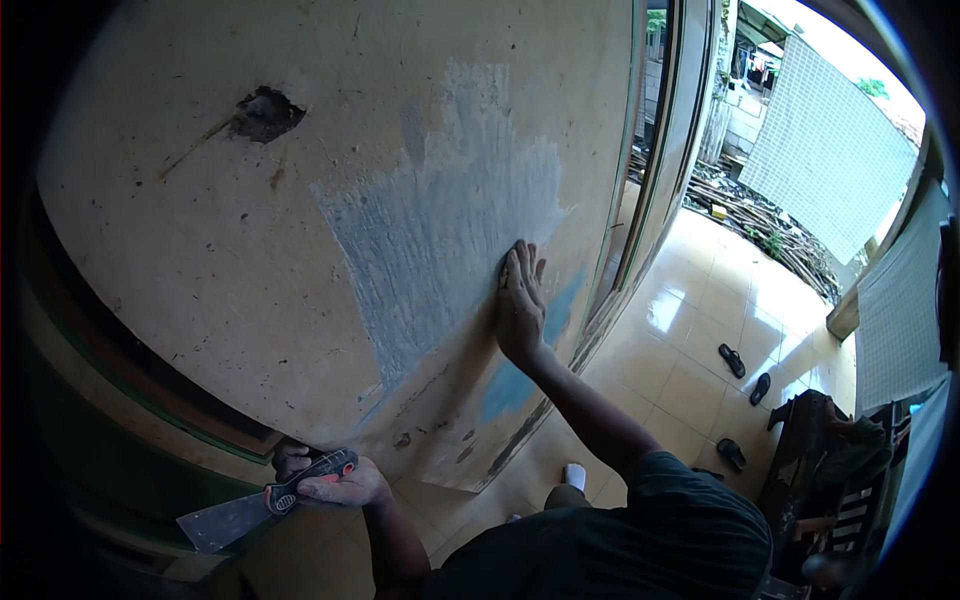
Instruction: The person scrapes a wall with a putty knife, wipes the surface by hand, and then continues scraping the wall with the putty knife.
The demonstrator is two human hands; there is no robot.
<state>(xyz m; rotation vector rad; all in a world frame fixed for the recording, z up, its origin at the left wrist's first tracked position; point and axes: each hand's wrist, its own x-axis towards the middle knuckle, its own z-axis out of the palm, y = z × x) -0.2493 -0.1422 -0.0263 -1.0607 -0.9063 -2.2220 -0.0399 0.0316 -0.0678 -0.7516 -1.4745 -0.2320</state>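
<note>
A beige wall (230,270) fills much of the view, with a large scraped grey-blue patch (440,230) in its middle. My right hand (523,305) lies against the wall at the patch's lower right edge, its fingers pointing up; whether something is under the palm cannot be made out. Bright blue paint (507,390) shows just below that hand. Low on the left, my left hand (345,483) is wrapped round the dark and red handle of a putty knife (228,520), whose wide blade points left, away from the wall patch.
A ragged hole (268,113) is in the upper left of the wall. A window frame (655,170) runs along its right edge. On the tiled floor (690,350) lie black sandals (732,360). A dark wooden bench (800,450) stands at the lower right.
</note>
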